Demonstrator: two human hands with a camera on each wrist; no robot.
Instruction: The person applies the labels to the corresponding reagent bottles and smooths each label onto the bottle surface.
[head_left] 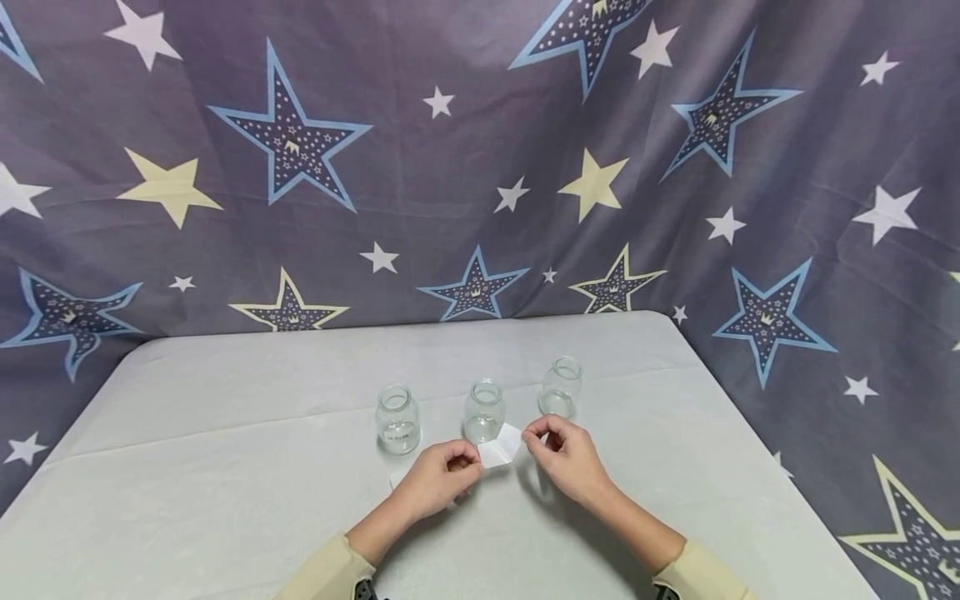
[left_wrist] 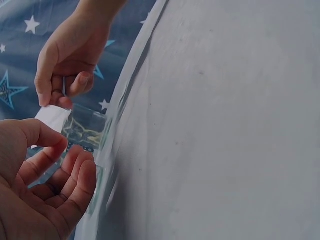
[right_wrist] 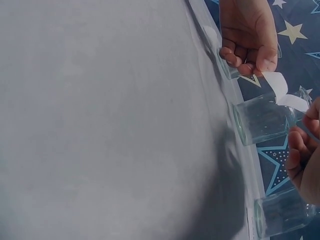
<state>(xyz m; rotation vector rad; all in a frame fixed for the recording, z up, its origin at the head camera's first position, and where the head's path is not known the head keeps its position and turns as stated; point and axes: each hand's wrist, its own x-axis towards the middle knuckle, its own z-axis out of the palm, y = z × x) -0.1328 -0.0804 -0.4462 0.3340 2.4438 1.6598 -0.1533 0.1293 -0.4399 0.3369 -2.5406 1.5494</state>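
Observation:
Both hands hold a creased white paper strip (head_left: 497, 451) just in front of the middle glass jar (head_left: 484, 408). My left hand (head_left: 441, 479) pinches the strip between thumb and fingers, and a bit of white shows at its left side. At the right end, the fingertips of my right hand (head_left: 567, 457) pinch the paper. The right wrist view shows the strip (right_wrist: 280, 90) bent between my left hand (right_wrist: 248, 37) above and my right hand (right_wrist: 304, 155) at the edge. Part of the strip is hidden behind the left fingers.
A glass jar (head_left: 397, 421) with small dark markings low down stands to the left, and another glass jar (head_left: 561, 387) stands at the right, behind the right hand. All rest on a white-covered table (head_left: 225, 500). A star-patterned curtain (head_left: 405, 167) hangs behind.

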